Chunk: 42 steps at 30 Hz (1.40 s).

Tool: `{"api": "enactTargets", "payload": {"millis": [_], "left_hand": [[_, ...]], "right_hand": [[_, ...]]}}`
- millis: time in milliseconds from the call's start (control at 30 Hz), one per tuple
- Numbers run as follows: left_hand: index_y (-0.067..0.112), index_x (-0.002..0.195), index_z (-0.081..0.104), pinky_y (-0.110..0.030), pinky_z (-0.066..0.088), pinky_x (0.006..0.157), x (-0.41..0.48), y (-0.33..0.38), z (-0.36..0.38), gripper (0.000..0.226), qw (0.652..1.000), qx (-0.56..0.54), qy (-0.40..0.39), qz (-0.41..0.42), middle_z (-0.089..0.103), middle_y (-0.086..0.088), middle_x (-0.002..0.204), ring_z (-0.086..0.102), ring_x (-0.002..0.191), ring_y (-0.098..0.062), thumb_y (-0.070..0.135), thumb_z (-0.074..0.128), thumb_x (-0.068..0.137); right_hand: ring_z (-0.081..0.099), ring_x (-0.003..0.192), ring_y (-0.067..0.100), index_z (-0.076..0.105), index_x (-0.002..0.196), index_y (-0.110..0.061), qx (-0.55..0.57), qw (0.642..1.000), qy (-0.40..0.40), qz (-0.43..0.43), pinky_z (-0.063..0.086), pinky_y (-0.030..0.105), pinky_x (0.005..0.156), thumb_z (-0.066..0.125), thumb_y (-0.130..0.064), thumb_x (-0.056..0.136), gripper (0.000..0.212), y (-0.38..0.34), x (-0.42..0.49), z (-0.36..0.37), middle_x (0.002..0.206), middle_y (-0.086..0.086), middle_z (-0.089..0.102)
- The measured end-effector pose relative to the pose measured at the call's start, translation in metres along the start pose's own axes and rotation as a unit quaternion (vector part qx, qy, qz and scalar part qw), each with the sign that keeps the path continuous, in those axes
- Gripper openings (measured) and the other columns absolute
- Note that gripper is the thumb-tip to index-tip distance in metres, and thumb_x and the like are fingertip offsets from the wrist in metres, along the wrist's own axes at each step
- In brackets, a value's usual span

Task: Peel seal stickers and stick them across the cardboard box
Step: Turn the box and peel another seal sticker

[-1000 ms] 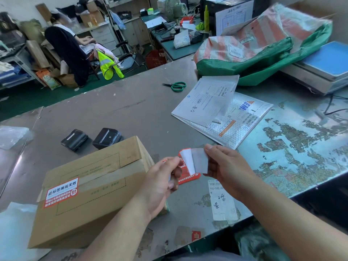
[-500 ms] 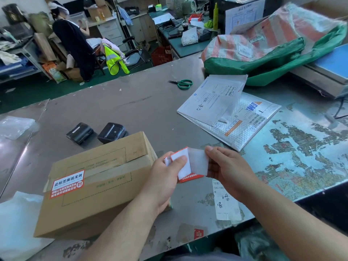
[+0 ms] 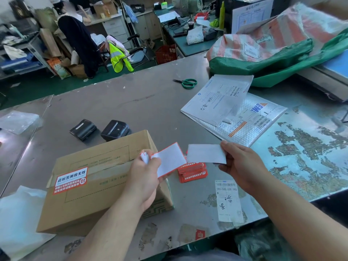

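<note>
left hand (image 3: pixel 145 178) pinches peeled sticker (image 3: pixel 170 160), centre frame | right hand (image 3: pixel 243 166) pinches backing sheet (image 3: pixel 206 153) | risk: limp sticker folds on itself, lands crooked on cardboard box (image 3: pixel 98 178)

Wearer's limbs: left hand (image 3: pixel 145 176) and right hand (image 3: pixel 244 166) are bare; forearms (image 3: pixel 293 213) are bare up to the frame edge. A grey-blue garment (image 3: pixel 207 256) shows at bottom centre.

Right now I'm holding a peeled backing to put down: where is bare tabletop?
Widest bare stretch: grey tabletop between the scissors, the two black devices and the white envelope. Also the worn surface right of the bubble mailer. Crowded: between cardboard box, sticker stack and barcode label.
</note>
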<state>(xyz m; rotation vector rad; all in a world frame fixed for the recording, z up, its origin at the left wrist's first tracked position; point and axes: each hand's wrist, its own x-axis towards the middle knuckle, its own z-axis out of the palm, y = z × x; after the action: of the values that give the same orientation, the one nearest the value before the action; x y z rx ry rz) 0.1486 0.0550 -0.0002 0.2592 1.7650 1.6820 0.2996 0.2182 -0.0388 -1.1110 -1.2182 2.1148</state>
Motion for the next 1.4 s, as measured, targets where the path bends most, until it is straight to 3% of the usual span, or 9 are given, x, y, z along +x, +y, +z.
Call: {"api": "enactTargets", "payload": {"millis": [233, 400, 500, 667, 867, 1000, 1133, 1233, 1400], "left_hand": [[0.025, 0.082, 0.040, -0.030, 0.042, 0.062, 0.000, 0.005, -0.004, 0.033, 1.000, -0.022, -0.010, 0.004, 0.058, -0.001, 0.076, 0.057, 0.065, -0.012, -0.006, 0.037, 0.096], [0.022, 0.100, 0.052, -0.022, 0.039, 0.051, -0.012, 0.004, -0.017, 0.006, 0.997, -0.061, -0.048, 0.014, 0.057, 0.007, 0.064, 0.048, 0.049, -0.005, 0.022, 0.046, 0.101], [0.026, 0.110, 0.059, -0.018, 0.036, 0.050, -0.015, 0.000, -0.036, 0.047, 0.996, -0.037, -0.073, 0.019, 0.050, 0.015, 0.064, 0.042, 0.053, -0.003, 0.052, 0.075, 0.074], [0.023, 0.099, 0.067, -0.018, 0.032, 0.047, -0.015, 0.003, -0.059, 0.011, 0.997, -0.061, -0.027, 0.031, 0.043, 0.007, 0.067, 0.036, 0.056, -0.006, 0.029, 0.065, 0.090], [0.016, 0.099, 0.062, -0.025, 0.050, 0.058, -0.010, 0.012, -0.084, 0.022, 0.993, -0.066, 0.001, 0.099, 0.065, 0.001, 0.069, 0.061, 0.067, -0.013, 0.022, 0.042, 0.100], [0.032, 0.098, 0.071, -0.019, 0.030, 0.047, -0.005, 0.021, -0.106, 0.016, 0.990, -0.066, -0.010, 0.127, 0.054, 0.003, 0.062, 0.034, 0.048, -0.008, 0.035, 0.057, 0.092], [0.035, 0.098, 0.069, -0.014, 0.032, 0.049, -0.006, 0.028, -0.127, 0.023, 0.975, 0.107, -0.002, 0.196, 0.035, 0.009, 0.059, 0.032, 0.051, -0.006, 0.036, 0.078, 0.077], [0.036, 0.089, 0.067, -0.007, 0.027, 0.050, -0.009, 0.030, -0.141, 0.024, 0.888, 0.311, 0.059, 0.333, 0.033, 0.013, 0.055, 0.037, 0.050, -0.003, 0.038, 0.082, 0.069], [0.033, 0.086, 0.070, -0.004, 0.028, 0.053, -0.002, 0.029, -0.165, 0.018, 0.853, 0.355, 0.079, 0.374, 0.049, 0.026, 0.061, 0.041, 0.052, 0.011, 0.048, 0.069, 0.076]], "right_hand": [[0.058, 0.075, 0.027, 0.063, 0.080, -0.013, 0.022, 0.999, 0.029, 0.006, 0.048, 0.031, 0.063, 0.058, -0.021, 0.099, 0.021, -0.002, 0.006, 0.008, 0.090, 0.019, 0.061], [0.050, 0.059, 0.020, 0.052, 0.071, -0.017, 0.039, 0.999, 0.025, 0.017, 0.039, 0.030, 0.057, 0.057, -0.017, 0.098, 0.027, 0.008, 0.009, 0.034, 0.064, 0.005, 0.049], [0.052, 0.069, 0.027, 0.054, 0.074, -0.017, 0.032, 0.999, 0.006, 0.029, 0.038, 0.029, 0.057, 0.057, -0.018, 0.096, 0.023, 0.015, 0.009, 0.056, 0.073, 0.015, 0.052], [0.055, 0.070, 0.029, 0.058, 0.077, -0.013, 0.059, 0.997, -0.018, 0.037, 0.038, 0.033, 0.060, 0.058, -0.015, 0.096, 0.019, 0.019, 0.004, 0.091, 0.068, 0.010, 0.053], [0.047, 0.047, 0.018, 0.051, 0.066, -0.017, 0.072, 0.997, -0.003, 0.035, 0.030, 0.032, 0.057, 0.056, -0.018, 0.097, 0.032, 0.011, -0.014, 0.136, 0.047, 0.000, 0.049], [0.045, 0.044, 0.020, 0.051, 0.070, -0.010, 0.073, 0.997, -0.017, 0.027, 0.032, 0.029, 0.052, 0.053, -0.019, 0.098, 0.029, 0.009, -0.026, 0.161, 0.050, 0.004, 0.045], [0.040, 0.050, 0.023, 0.051, 0.071, -0.011, 0.033, 0.999, -0.012, -0.007, 0.031, 0.028, 0.047, 0.053, -0.015, 0.094, 0.024, 0.012, -0.033, 0.188, 0.056, 0.006, 0.043], [0.040, 0.053, 0.023, 0.057, 0.083, -0.005, 0.020, 0.999, -0.011, -0.025, 0.032, 0.032, 0.052, 0.058, -0.020, 0.080, 0.015, 0.015, -0.040, 0.213, 0.065, 0.013, 0.045], [0.037, 0.050, 0.019, 0.058, 0.089, -0.006, 0.005, 0.999, -0.024, -0.033, 0.030, 0.031, 0.049, 0.051, -0.014, 0.090, 0.010, 0.024, -0.046, 0.245, 0.068, 0.013, 0.044]]}}
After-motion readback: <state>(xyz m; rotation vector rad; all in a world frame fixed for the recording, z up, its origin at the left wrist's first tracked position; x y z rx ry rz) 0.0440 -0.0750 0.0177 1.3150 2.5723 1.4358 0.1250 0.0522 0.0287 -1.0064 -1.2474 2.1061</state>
